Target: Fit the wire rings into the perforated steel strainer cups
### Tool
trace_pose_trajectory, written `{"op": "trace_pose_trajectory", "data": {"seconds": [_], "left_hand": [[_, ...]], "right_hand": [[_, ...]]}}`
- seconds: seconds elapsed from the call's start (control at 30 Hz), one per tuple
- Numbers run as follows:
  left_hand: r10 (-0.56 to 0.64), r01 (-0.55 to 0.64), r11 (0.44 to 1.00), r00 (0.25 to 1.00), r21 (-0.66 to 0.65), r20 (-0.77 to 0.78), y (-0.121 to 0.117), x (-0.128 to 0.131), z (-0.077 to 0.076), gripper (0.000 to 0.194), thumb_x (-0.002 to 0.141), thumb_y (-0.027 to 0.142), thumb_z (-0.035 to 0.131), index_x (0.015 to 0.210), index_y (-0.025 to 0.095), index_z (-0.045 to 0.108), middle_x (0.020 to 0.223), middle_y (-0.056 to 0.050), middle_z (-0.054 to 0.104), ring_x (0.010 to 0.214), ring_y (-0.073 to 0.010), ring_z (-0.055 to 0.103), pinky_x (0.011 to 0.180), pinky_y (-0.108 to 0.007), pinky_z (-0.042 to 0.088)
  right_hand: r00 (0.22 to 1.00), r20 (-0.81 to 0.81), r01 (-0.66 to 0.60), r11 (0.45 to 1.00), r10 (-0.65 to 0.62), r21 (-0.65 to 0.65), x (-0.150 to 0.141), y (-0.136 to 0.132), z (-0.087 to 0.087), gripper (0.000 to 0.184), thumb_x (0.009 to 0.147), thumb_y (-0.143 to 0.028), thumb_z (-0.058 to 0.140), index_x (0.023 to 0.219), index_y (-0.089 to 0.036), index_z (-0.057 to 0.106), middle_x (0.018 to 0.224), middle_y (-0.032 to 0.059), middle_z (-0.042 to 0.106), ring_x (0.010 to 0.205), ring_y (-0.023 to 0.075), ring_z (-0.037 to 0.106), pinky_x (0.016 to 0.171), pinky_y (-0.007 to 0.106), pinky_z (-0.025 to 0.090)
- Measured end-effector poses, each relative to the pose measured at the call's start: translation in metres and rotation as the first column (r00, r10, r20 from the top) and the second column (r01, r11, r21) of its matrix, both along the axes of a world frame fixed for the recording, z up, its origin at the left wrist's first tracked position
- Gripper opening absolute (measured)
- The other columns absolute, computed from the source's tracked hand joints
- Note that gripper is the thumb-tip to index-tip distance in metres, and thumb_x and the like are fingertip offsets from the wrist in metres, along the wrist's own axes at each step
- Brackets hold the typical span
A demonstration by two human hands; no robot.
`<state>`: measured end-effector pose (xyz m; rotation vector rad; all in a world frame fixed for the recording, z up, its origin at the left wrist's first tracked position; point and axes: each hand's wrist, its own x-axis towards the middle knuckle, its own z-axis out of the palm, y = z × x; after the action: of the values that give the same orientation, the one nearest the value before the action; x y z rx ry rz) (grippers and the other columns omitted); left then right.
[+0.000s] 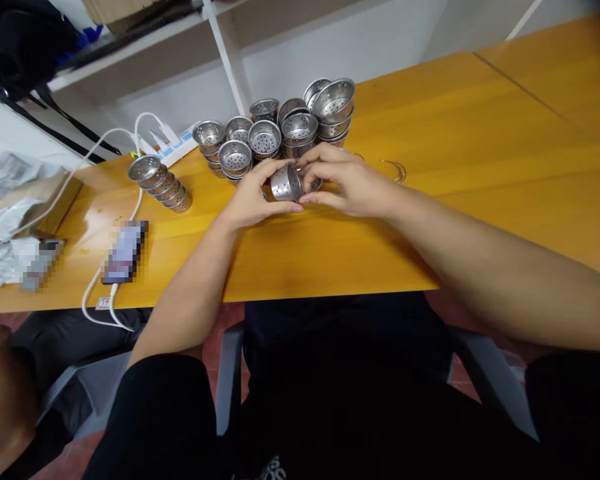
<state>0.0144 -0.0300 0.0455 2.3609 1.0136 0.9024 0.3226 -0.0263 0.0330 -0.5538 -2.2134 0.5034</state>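
Observation:
My left hand [255, 195] is closed round a small perforated metal cup [283, 184], thumb underneath and fingers over the top. The cup lies tilted on its side just above the table. From the right, my right hand [344, 179] grips the cup's rim end between thumb and curled fingers. Part of another metal rim [316, 185] shows behind those fingers; whether it is held I cannot tell. Right behind both hands stand several stacks of like perforated metal cups [265, 138], their open mouths up.
A leaning stack of perforated cups [161, 183] is at the left, near a white power strip [180, 145] and a phone [125, 252] on a cable. Thin curved wire pieces [399, 171] lie to the right. Another person's arm [5, 393] is at the lower left.

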Motion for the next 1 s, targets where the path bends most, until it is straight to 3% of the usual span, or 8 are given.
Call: {"op": "trace_pose_trajectory", "data": {"seconds": [0.13,0.27,0.4,0.5,0.63,0.7,0.83,1.0], "left_hand": [[-0.024,0.024,1.000,1.000,-0.006,0.008,0.000,0.000,0.004,0.123,0.072,0.105,0.110,0.163,0.026,0.086,0.167,-0.017,0.089,0.157,-0.0431,0.085,0.142,-0.058,0.066],[-0.025,0.024,0.999,1.000,-0.036,-0.010,-0.004,-0.001,0.003,0.121,0.077,0.106,0.106,0.163,0.024,0.083,0.167,-0.019,0.088,0.157,-0.0431,0.085,0.139,-0.058,0.070],[0.013,-0.013,1.000,1.000,-0.009,-0.013,0.000,-0.009,-0.006,0.114,0.086,0.104,0.101,0.165,0.026,0.074,0.168,-0.019,0.085,0.155,-0.0428,0.085,0.135,-0.059,0.072],[0.084,-0.084,0.996,0.996,0.019,-0.008,0.007,-0.018,-0.011,0.112,0.091,0.104,0.096,0.169,0.031,0.065,0.166,-0.016,0.083,0.156,-0.0418,0.084,0.136,-0.061,0.069],[0.168,-0.165,0.985,0.984,0.048,-0.062,0.008,-0.025,-0.008,0.101,0.094,0.102,0.094,0.158,0.029,0.069,0.166,-0.018,0.081,0.156,-0.0418,0.081,0.138,-0.059,0.067],[0.174,-0.174,0.985,0.982,0.013,-0.071,0.005,-0.026,-0.004,0.095,0.095,0.094,0.095,0.158,0.028,0.069,0.168,-0.018,0.081,0.153,-0.0397,0.082,0.135,-0.057,0.069],[0.182,-0.190,0.980,0.976,-0.062,-0.117,-0.003,-0.024,0.004,0.081,0.092,0.067,0.097,0.156,0.024,0.070,0.165,-0.016,0.085,0.145,-0.0359,0.084,0.131,-0.054,0.070],[0.221,-0.240,0.963,0.963,-0.121,-0.151,-0.006,-0.021,0.011,0.079,0.088,0.051,0.092,0.157,0.017,0.073,0.161,-0.018,0.086,0.138,-0.0358,0.087,0.125,-0.055,0.074]], "right_hand": [[0.998,-0.051,-0.031,0.999,0.033,0.037,-0.001,0.003,-0.002,0.051,0.117,-0.081,0.089,0.108,-0.030,0.087,0.149,0.0127,0.084,0.135,0.0443,0.082,0.122,0.066,0.068],[0.999,-0.034,-0.014,1.000,0.015,0.012,-0.002,0.001,-0.001,0.052,0.116,-0.081,0.092,0.106,-0.030,0.088,0.146,0.0132,0.085,0.134,0.0459,0.083,0.123,0.070,0.068],[0.990,-0.093,0.101,0.995,-0.102,-0.007,0.007,0.004,0.008,0.055,0.115,-0.087,0.092,0.110,-0.032,0.089,0.151,0.0159,0.083,0.147,0.0501,0.078,0.133,0.077,0.062],[0.975,-0.089,0.207,0.978,-0.204,0.022,0.036,0.012,0.024,0.043,0.119,-0.076,0.094,0.113,-0.033,0.088,0.160,0.0190,0.080,0.156,0.0475,0.072,0.141,0.074,0.058],[0.914,0.260,0.328,0.944,-0.312,-0.019,0.096,0.026,0.046,0.018,0.119,-0.036,0.100,0.112,-0.027,0.086,0.160,0.0207,0.080,0.149,0.0402,0.076,0.138,0.060,0.057],[0.819,0.444,0.433,0.899,-0.364,-0.061,0.118,0.032,0.053,0.017,0.116,-0.020,0.103,0.109,-0.022,0.088,0.153,0.0197,0.084,0.131,0.0338,0.080,0.121,0.051,0.061],[0.631,0.737,0.590,0.766,-0.241,-0.254,0.128,0.037,0.059,0.018,0.123,-0.016,0.096,0.107,-0.021,0.095,0.118,0.0075,0.094,0.102,0.0232,0.081,0.099,0.041,0.056],[0.616,0.774,0.598,0.726,-0.145,-0.340,0.112,0.034,0.062,0.024,0.125,-0.016,0.093,0.101,-0.020,0.094,0.112,0.0084,0.094,0.101,0.0254,0.083,0.100,0.040,0.056]]}}
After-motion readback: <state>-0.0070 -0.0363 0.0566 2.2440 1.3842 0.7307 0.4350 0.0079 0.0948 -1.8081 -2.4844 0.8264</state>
